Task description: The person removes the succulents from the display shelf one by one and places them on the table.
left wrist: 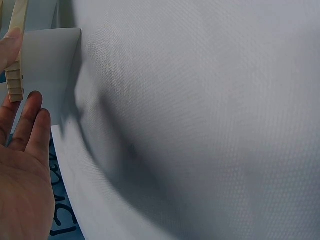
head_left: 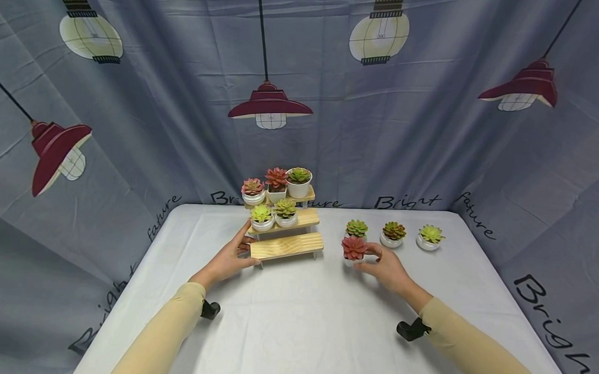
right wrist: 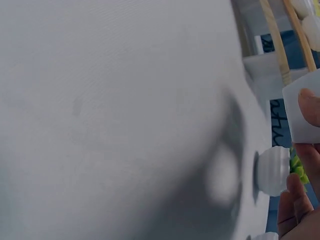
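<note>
My right hand point(head_left: 388, 269) pinches the white pot point(right wrist: 298, 122) of a red succulent point(head_left: 354, 248), thumb on its near side. The pot is lifted over the tabletop, right of a three-step wooden stand point(head_left: 287, 246). At the stand's left end my left hand point(head_left: 230, 257) holds on, with the thumb at the bottom step and the fingers spread up toward the middle step. In the left wrist view, thumb and fingers lie on either side of a board end point(left wrist: 15, 82). The bottom step is bare.
Two potted succulents point(head_left: 285, 209) sit on the middle step and three point(head_left: 276, 179) on the top one. Behind the right hand stand a green succulent point(head_left: 356, 228), a brownish one point(head_left: 393, 232) and a yellow-green one point(head_left: 430, 235) on the white tablecloth point(head_left: 294, 330). A printed curtain point(head_left: 183, 122) hangs behind.
</note>
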The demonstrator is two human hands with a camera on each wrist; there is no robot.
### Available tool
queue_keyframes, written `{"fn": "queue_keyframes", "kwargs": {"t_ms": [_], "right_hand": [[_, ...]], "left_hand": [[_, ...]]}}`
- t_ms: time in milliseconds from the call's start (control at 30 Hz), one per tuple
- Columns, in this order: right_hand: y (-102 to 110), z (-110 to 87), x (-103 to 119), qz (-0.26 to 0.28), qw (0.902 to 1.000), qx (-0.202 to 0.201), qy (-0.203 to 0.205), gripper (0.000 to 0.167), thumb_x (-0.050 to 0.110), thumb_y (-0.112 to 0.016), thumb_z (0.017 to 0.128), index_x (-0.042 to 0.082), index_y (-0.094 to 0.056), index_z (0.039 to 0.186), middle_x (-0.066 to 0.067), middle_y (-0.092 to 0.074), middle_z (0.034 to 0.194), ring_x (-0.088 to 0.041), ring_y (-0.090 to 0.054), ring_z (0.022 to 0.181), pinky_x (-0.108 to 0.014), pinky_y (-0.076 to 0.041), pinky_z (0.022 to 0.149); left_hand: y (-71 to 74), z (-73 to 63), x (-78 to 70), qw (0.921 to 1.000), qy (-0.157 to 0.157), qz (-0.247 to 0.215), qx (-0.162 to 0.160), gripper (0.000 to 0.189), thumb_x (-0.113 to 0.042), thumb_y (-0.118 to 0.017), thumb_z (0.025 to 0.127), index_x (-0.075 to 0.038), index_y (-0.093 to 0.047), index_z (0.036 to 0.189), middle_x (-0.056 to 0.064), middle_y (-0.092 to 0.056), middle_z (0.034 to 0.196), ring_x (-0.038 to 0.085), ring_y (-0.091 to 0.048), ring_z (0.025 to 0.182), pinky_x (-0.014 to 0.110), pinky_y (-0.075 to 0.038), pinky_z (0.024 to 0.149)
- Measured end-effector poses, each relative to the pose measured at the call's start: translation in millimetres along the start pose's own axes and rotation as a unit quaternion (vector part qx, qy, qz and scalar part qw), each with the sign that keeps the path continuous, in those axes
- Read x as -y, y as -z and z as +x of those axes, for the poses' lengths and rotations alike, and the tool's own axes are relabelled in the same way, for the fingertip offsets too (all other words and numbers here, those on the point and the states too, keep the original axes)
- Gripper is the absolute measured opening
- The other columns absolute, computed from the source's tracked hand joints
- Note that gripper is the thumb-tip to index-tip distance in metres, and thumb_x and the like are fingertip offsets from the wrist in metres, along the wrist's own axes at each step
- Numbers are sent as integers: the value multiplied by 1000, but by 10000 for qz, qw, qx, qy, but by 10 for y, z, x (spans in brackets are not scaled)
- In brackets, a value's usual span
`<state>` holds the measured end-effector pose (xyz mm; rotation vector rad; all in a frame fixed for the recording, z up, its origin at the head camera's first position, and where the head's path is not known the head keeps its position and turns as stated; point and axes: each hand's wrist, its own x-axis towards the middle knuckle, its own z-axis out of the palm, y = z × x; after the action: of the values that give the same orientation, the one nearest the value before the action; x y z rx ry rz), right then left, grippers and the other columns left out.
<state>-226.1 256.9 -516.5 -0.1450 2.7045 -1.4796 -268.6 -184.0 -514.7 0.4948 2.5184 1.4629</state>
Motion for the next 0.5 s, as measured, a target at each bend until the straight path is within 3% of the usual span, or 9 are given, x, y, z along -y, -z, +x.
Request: {"fn": "queue_keyframes", "kwargs": {"t_ms": [100,500], "right_hand": [[-15,-19,-35,-73,10000,16,64,74,29,-86,83,1,-54,144,-17,-63,135,-37,-53,129,-57,-42,111],[-44,-71,-185,-34,9999,122,-90,72,29,-86,83,2,-56,142,-15,-64,131,-39,-51,131,-60,-42,110]], "left_hand": [[-6,-3,-7,10000,-34,-10,-3,112,-12,-82,90,-31,-2,166,23,-47,145,38,-50,128,56,-36,117],[16,6,19,9999,-2,115,54,112,-21,-83,90,-40,-2,165,15,-48,145,32,-51,128,50,-38,118]]}}
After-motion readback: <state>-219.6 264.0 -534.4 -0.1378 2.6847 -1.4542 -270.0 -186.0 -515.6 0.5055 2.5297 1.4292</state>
